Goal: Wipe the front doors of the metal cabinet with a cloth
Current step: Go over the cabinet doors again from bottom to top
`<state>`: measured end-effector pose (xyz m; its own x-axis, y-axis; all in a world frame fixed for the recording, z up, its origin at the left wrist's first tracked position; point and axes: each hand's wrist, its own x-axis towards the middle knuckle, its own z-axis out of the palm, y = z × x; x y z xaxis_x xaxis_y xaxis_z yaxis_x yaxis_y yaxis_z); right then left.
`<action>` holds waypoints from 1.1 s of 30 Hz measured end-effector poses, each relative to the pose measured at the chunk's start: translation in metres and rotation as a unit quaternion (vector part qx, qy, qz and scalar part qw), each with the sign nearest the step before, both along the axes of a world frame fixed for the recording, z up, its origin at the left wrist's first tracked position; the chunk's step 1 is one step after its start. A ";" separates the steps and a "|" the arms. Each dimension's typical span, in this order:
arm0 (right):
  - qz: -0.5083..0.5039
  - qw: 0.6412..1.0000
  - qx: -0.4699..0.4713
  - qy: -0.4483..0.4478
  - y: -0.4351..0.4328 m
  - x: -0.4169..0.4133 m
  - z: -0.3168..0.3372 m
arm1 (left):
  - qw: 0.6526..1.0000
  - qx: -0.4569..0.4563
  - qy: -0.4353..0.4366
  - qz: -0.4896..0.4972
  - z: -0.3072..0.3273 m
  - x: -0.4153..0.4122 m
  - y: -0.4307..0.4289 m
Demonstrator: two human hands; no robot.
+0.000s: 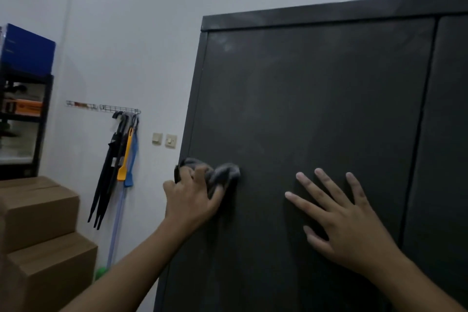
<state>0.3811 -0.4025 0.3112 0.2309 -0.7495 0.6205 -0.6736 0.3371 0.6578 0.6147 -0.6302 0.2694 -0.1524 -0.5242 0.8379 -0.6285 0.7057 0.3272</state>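
The dark metal cabinet (316, 99) stands against a pale wall (141, 33), its left door dull and smeared with faint streaks. The left hand (190, 197) grips a bunched grey cloth (222, 172) and holds it against that door near its left edge. The right hand (347, 220) lies flat on the same door, fingers spread. To the left, umbrellas (109, 170) hang from a wall rack (119, 109), cardboard boxes (43, 230) are stacked, and a black shelf (25, 119) carries a blue box (27, 50).
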 end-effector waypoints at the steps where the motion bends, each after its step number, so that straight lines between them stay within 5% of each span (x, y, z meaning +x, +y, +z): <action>1: 0.001 1.000 0.010 0.008 0.002 -0.002 0.006 | 0.998 -0.010 -0.051 0.020 -0.007 0.003 0.002; 7: 0.004 1.000 -0.015 0.023 0.011 -0.009 0.056 | 0.972 -0.117 -0.159 0.128 0.030 0.013 -0.008; 14: -0.056 0.983 -0.157 -0.074 0.029 -0.036 0.132 | 0.995 -0.101 -0.019 -0.011 0.157 0.009 -0.038; 22: -0.034 0.977 -0.211 0.000 0.018 -0.049 0.124 | 0.965 -0.040 0.250 -0.063 0.287 -0.024 -0.041; 26: -0.031 0.976 -0.216 -0.005 0.016 -0.046 0.123 | 0.956 -0.054 0.285 -0.054 0.330 -0.034 -0.033; 33: -0.025 0.975 -0.220 -0.012 0.017 -0.045 0.123 | 0.931 -0.266 0.243 -0.057 0.327 -0.063 -0.006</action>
<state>0.3362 -0.3860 0.4346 0.1824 -0.4192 0.8894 -0.6616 0.6168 0.4264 0.5518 -0.6364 0.5965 0.2823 -0.0196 0.9591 -0.4084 0.9022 0.1387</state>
